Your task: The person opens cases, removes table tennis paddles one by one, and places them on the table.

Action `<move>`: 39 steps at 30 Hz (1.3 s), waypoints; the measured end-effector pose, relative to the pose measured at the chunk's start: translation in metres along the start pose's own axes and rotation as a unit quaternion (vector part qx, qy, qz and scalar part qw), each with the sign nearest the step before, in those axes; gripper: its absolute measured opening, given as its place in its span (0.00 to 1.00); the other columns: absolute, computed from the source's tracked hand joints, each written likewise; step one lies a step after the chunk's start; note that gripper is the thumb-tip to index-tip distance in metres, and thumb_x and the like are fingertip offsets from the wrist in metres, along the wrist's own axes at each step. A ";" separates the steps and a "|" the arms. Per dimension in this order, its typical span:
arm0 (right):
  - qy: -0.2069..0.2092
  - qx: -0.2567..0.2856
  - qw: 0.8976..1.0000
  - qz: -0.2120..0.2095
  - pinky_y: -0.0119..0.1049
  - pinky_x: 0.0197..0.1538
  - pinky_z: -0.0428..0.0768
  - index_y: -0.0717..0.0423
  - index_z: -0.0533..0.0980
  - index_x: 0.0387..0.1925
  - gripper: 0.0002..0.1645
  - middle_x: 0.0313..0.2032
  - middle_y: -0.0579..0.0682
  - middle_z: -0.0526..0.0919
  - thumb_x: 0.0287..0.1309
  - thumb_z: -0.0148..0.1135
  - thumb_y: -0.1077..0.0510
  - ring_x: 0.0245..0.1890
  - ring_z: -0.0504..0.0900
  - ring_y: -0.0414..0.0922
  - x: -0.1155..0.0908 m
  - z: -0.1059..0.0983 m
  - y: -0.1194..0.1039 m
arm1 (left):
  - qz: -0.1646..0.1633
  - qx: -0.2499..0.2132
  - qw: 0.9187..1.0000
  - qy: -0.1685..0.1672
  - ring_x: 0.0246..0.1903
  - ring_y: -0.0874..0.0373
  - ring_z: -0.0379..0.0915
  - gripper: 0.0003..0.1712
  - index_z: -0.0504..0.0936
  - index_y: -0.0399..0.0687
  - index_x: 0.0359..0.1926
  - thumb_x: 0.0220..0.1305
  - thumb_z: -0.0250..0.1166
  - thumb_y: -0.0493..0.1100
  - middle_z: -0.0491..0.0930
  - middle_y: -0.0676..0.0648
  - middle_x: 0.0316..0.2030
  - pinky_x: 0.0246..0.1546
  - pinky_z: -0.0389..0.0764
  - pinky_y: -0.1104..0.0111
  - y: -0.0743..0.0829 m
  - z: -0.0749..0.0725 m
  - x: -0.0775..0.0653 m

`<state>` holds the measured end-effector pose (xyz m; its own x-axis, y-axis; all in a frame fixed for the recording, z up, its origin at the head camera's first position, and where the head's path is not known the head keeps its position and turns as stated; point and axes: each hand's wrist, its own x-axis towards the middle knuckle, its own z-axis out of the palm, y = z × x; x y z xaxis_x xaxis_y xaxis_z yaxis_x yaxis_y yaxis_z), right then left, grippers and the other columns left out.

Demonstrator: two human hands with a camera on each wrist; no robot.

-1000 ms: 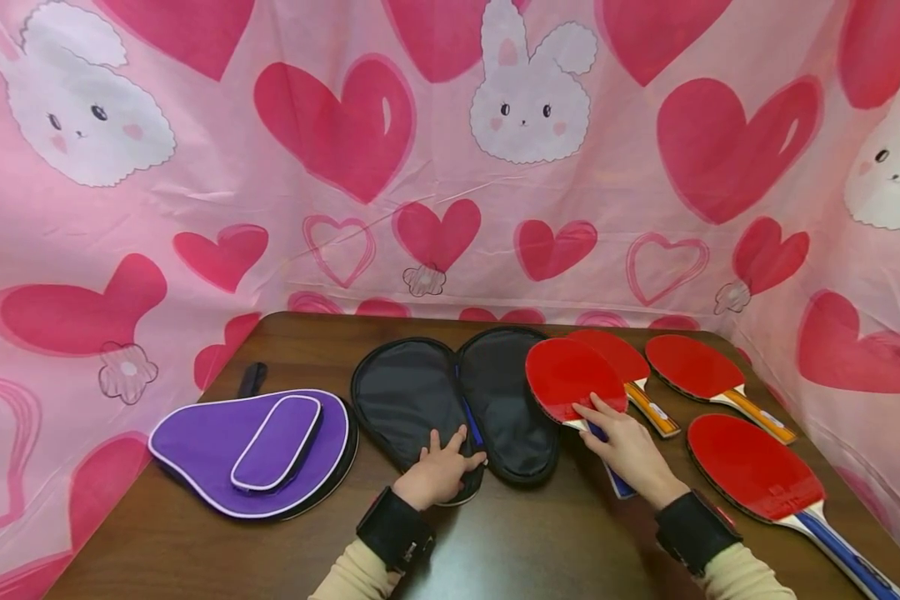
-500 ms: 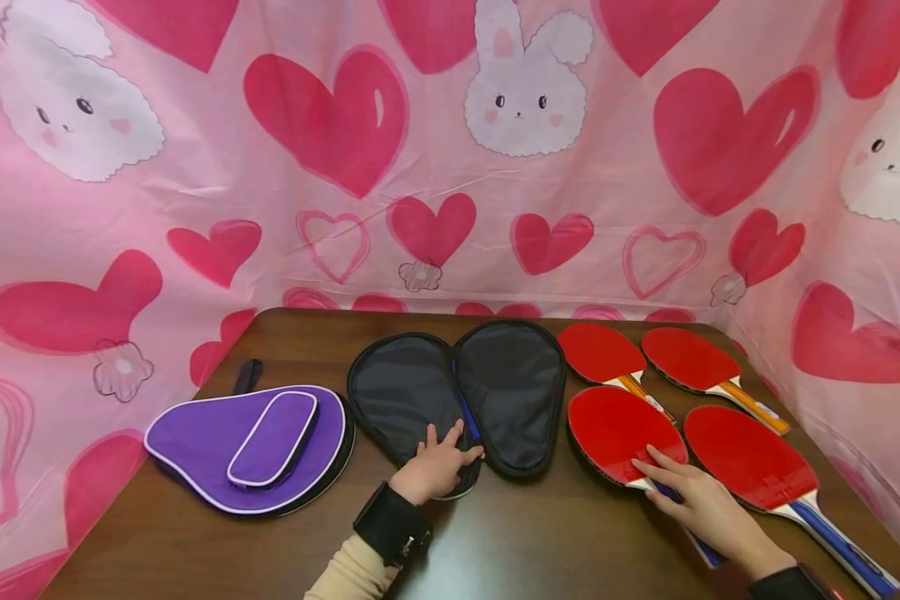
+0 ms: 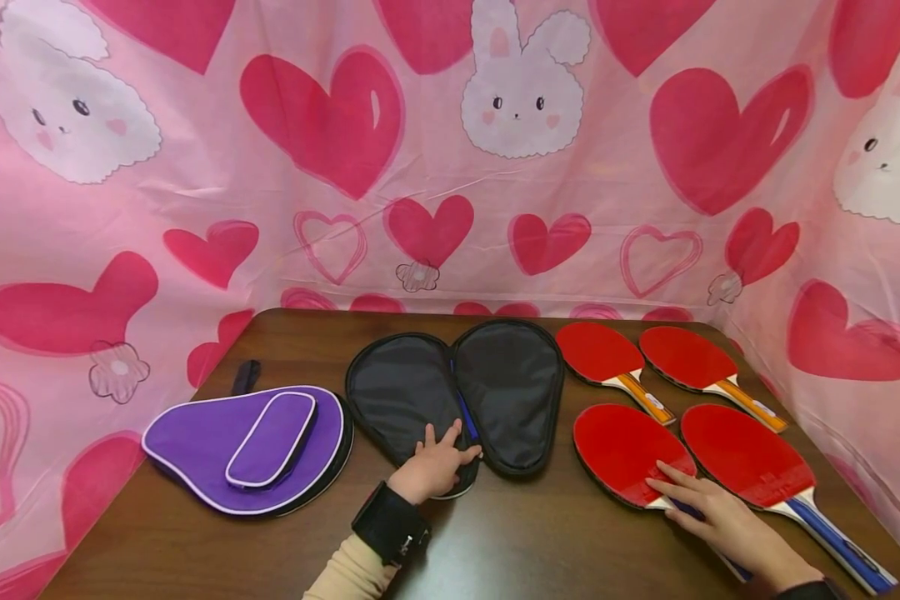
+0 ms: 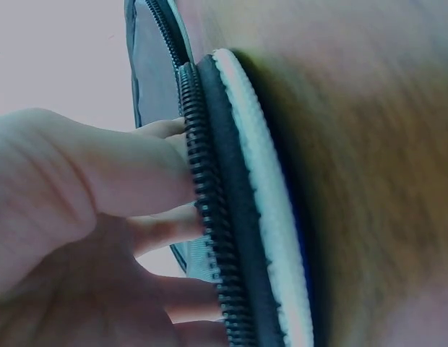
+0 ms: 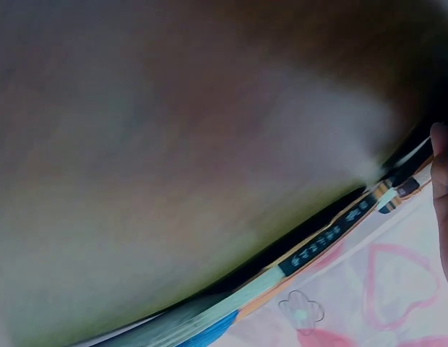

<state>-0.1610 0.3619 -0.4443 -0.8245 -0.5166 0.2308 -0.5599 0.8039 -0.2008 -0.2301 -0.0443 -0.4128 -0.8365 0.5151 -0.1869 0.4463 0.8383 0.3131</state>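
Observation:
An open black-lined paddle case [image 3: 508, 392] lies spread on the table in the head view, with a blue strip along its fold. My left hand [image 3: 429, 468] rests on the lower end of its left half, fingers spread. In the left wrist view the thumb [image 4: 148, 173] touches the case's zipper edge [image 4: 209, 188]. To the right, my right hand [image 3: 723, 517] holds a red table tennis paddle [image 3: 630, 450] by its blue handle, fingertips on the lower part of the red face. The hand hides most of that handle. In the right wrist view, only part of the hand [image 5: 444, 210] shows.
Another red paddle with a blue handle [image 3: 750, 454] lies right beside the held one. Two orange-handled paddles [image 3: 600, 352] [image 3: 687, 358] lie behind. A purple paddle case [image 3: 195, 442] with a small pocket sits at left. A pink heart-print curtain [image 3: 435, 167] surrounds the wooden table [image 3: 510, 542].
My right hand has carried the blue-handled paddle from over the case's right edge rightward and toward me, beside the other blue-handled one. The left hand has stayed on the case.

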 end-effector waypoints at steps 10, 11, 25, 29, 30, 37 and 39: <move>0.024 -0.015 0.999 -0.029 0.38 0.41 0.80 0.40 0.76 0.62 0.33 0.61 0.42 0.75 0.52 0.72 0.55 0.46 0.79 0.43 -0.004 0.002 0.011 | 0.003 0.012 1.000 0.005 0.62 0.21 0.53 0.27 0.77 0.52 0.63 0.62 0.65 0.33 0.59 0.34 0.68 0.55 0.69 0.42 0.000 0.001 -0.001; 0.025 -0.016 0.999 -0.029 0.38 0.40 0.80 0.40 0.76 0.62 0.34 0.61 0.42 0.75 0.51 0.72 0.55 0.46 0.78 0.43 -0.004 0.001 0.012 | 0.003 0.014 1.000 0.005 0.62 0.21 0.53 0.27 0.77 0.52 0.63 0.62 0.65 0.33 0.59 0.34 0.68 0.55 0.69 0.42 0.000 0.001 -0.001; -0.057 -0.005 0.997 0.042 0.47 0.43 0.78 0.60 0.84 0.43 0.16 0.44 0.56 0.84 0.55 0.69 0.56 0.40 0.76 0.51 0.033 -0.027 -0.008 | 0.011 0.035 0.999 0.005 0.62 0.24 0.56 0.29 0.76 0.56 0.65 0.63 0.65 0.35 0.60 0.35 0.69 0.54 0.71 0.45 -0.003 0.003 -0.002; 0.004 -0.024 0.998 0.049 0.58 0.51 0.75 0.61 0.83 0.45 0.17 0.45 0.56 0.83 0.52 0.71 0.59 0.47 0.77 0.58 0.065 -0.032 -0.033 | 0.015 0.017 1.000 -0.014 0.63 0.23 0.54 0.29 0.74 0.55 0.66 0.64 0.65 0.38 0.57 0.36 0.70 0.55 0.69 0.44 -0.007 0.003 0.000; 0.013 -0.022 0.999 0.045 0.59 0.52 0.74 0.61 0.82 0.48 0.20 0.47 0.58 0.82 0.52 0.71 0.59 0.48 0.77 0.60 0.074 -0.032 -0.039 | 0.015 0.003 1.000 -0.023 0.64 0.23 0.52 0.29 0.73 0.55 0.67 0.64 0.64 0.38 0.56 0.36 0.71 0.56 0.68 0.43 -0.009 0.002 0.000; 0.001 -0.021 1.000 0.005 0.56 0.52 0.73 0.63 0.75 0.59 0.31 0.58 0.67 0.73 0.57 0.68 0.53 0.52 0.72 0.62 0.131 -0.011 -0.072 | 0.020 -0.082 0.995 -0.042 0.67 0.24 0.41 0.31 0.67 0.46 0.70 0.67 0.62 0.42 0.52 0.34 0.72 0.60 0.62 0.41 -0.022 -0.005 -0.007; -0.016 -0.021 1.000 0.007 0.58 0.53 0.72 0.63 0.73 0.61 0.32 0.60 0.70 0.71 0.58 0.67 0.52 0.53 0.71 0.64 0.143 -0.004 -0.074 | 0.015 -0.093 0.995 -0.026 0.68 0.24 0.38 0.31 0.68 0.43 0.69 0.67 0.62 0.42 0.52 0.32 0.71 0.61 0.58 0.39 -0.026 -0.004 -0.014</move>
<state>-0.2373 0.2297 -0.3922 -0.8348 -0.5137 0.1980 -0.5448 0.8227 -0.1627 -0.2316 -0.0741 -0.4147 -0.8039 0.5521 -0.2212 0.4001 0.7772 0.4857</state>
